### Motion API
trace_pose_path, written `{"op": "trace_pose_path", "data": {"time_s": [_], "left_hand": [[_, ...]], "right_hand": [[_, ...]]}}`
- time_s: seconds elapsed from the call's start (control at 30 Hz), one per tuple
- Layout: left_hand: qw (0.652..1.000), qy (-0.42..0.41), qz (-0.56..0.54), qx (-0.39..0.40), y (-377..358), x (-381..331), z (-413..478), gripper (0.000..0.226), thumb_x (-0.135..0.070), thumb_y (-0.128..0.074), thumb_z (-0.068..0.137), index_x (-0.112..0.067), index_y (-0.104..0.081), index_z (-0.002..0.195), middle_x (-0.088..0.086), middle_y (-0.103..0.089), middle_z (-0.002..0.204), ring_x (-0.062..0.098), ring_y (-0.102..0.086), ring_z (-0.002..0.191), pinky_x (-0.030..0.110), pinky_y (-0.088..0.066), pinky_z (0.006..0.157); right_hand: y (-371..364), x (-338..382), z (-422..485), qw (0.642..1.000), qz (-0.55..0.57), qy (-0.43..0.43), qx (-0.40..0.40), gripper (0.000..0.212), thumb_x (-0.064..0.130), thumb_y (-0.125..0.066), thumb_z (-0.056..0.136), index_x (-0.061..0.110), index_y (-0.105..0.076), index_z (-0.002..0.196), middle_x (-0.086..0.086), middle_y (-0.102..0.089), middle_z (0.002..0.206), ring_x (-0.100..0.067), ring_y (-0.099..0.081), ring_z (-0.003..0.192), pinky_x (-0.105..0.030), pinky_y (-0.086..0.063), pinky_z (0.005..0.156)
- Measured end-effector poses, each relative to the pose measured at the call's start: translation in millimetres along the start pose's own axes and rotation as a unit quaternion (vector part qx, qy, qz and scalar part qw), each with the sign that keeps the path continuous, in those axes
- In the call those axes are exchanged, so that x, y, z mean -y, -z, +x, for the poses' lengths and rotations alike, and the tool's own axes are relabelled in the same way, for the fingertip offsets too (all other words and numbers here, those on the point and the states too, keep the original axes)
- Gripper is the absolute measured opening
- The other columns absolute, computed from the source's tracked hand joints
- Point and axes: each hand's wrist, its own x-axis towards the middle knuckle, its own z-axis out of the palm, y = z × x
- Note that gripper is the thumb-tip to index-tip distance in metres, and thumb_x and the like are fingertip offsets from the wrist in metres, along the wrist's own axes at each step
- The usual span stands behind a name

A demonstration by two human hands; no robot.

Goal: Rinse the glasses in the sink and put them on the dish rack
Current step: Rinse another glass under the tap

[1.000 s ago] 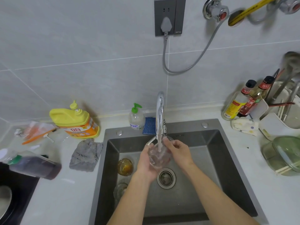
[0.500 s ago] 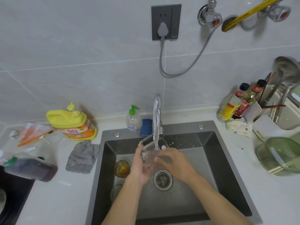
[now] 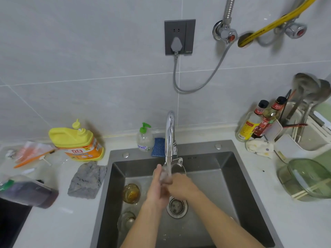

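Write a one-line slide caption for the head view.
Left hand and right hand hold a glass under the running tap; two more glasses sit in the sink.

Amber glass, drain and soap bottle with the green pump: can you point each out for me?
amber glass point(image 3: 131, 193): head view, on its open mouth.
drain point(image 3: 177, 207): head view, middle of the metal strainer.
soap bottle point(image 3: 144, 141): head view, on its clear body below the pump.
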Motion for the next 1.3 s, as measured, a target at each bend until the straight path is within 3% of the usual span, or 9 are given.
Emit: {"op": "trace_pose_path", "data": {"time_s": [0.1, 0.27, 0.43, 0.57, 0.73, 0.8, 0.87, 1.03, 1.3], "left_hand": [[0.999, -0.029, 0.016, -0.011, 0, 0, 3, 0.076, -0.054, -0.088, 0.069, 0.0, -0.068, 0.119, 0.026, -0.077, 0.1, 0.033, -0.079, 0.086, 0.043, -0.062, 0.077], [0.998, -0.026, 0.048, -0.012, -1, -8, 0, 0.043, -0.042, -0.07, 0.095, 0.001, -0.071, 0.1, 0.017, -0.076, 0.073, 0.025, -0.07, 0.057, 0.035, -0.054, 0.063], [0.999, -0.034, 0.034, 0.02, 4, -3, -1, 0.057, -0.054, -0.067, 0.092, 0.0, -0.082, 0.103, 0.024, -0.077, 0.105, 0.032, -0.075, 0.092, 0.043, -0.052, 0.103], [0.997, -0.06, 0.057, 0.006, 8, -1, 0, 0.064, -0.052, -0.069, 0.087, 0.003, -0.071, 0.12, 0.026, -0.076, 0.109, 0.034, -0.074, 0.094, 0.044, -0.056, 0.086], [0.998, -0.016, 0.054, -0.019, 13, -10, -5, 0.058, -0.053, -0.062, 0.097, -0.001, -0.065, 0.123, 0.026, -0.077, 0.1, 0.029, -0.076, 0.069, 0.032, -0.062, 0.057], [0.999, 0.004, 0.027, -0.034, 14, -11, -5, 0.059, -0.053, -0.065, 0.095, -0.003, -0.064, 0.126, 0.028, -0.076, 0.108, 0.037, -0.076, 0.086, 0.043, -0.065, 0.081], [0.998, 0.017, 0.029, -0.045, 15, -13, -2, 0.06, -0.052, -0.066, 0.094, -0.003, -0.064, 0.127, 0.026, -0.077, 0.105, 0.037, -0.075, 0.09, 0.048, -0.062, 0.09], [0.981, 0.028, 0.192, -0.027, 18, -7, -5, 0.067, -0.067, -0.047, 0.1, -0.004, -0.069, 0.11, 0.01, -0.075, 0.074, 0.019, -0.069, 0.057, 0.024, -0.052, 0.046], [0.998, 0.019, 0.034, 0.045, 13, -5, -12, 0.051, -0.045, -0.057, 0.103, -0.002, -0.068, 0.128, 0.022, -0.077, 0.102, 0.029, -0.078, 0.076, 0.038, -0.065, 0.064]], "right_hand": [[0, -8, 3, 0.994, 0.105, 0.022, 0.037, 0.036, 0.042, -0.055, 0.089, 0.033, -0.071, 0.119, 0.0, -0.073, 0.121, -0.022, -0.07, 0.106, -0.039, -0.059, 0.091], [7, -30, 5, 0.967, -0.221, 0.107, -0.064, 0.037, 0.051, -0.057, 0.098, 0.026, -0.063, 0.125, 0.0, -0.069, 0.124, -0.031, -0.066, 0.113, -0.043, -0.055, 0.089], [-4, -7, -4, 0.984, 0.127, 0.058, -0.109, 0.029, 0.046, -0.056, 0.1, 0.025, -0.076, 0.096, 0.004, -0.07, 0.082, -0.022, -0.067, 0.08, -0.033, -0.052, 0.08], [1, 1, -4, 0.902, 0.429, -0.047, 0.023, 0.031, 0.045, -0.056, 0.103, 0.021, -0.075, 0.107, 0.0, -0.068, 0.076, -0.011, -0.04, 0.044, -0.024, -0.034, 0.041], [21, -34, -2, 0.992, -0.02, 0.126, 0.005, 0.061, 0.083, -0.045, 0.087, 0.036, -0.07, 0.117, 0.006, -0.075, 0.104, -0.021, -0.071, 0.083, -0.037, -0.059, 0.078], [27, -39, 0, 0.96, -0.198, 0.193, -0.051, 0.064, 0.083, -0.037, 0.088, 0.035, -0.065, 0.12, 0.014, -0.068, 0.122, -0.015, -0.068, 0.1, -0.037, -0.056, 0.085], [27, -35, -5, 0.956, -0.163, 0.227, -0.086, 0.045, 0.067, -0.04, 0.099, 0.029, -0.064, 0.1, 0.013, -0.069, 0.11, -0.015, -0.066, 0.091, -0.035, -0.052, 0.079], [25, -8, -13, 0.976, -0.029, 0.163, -0.142, 0.051, 0.059, -0.045, 0.101, 0.019, -0.066, 0.079, 0.004, -0.059, 0.061, -0.017, -0.057, 0.061, -0.032, -0.048, 0.066], [19, -16, -13, 0.987, 0.115, 0.086, -0.071, 0.076, 0.074, -0.027, 0.099, 0.019, -0.076, 0.08, 0.0, -0.069, 0.066, -0.007, -0.061, 0.057, -0.026, -0.049, 0.062]]}}
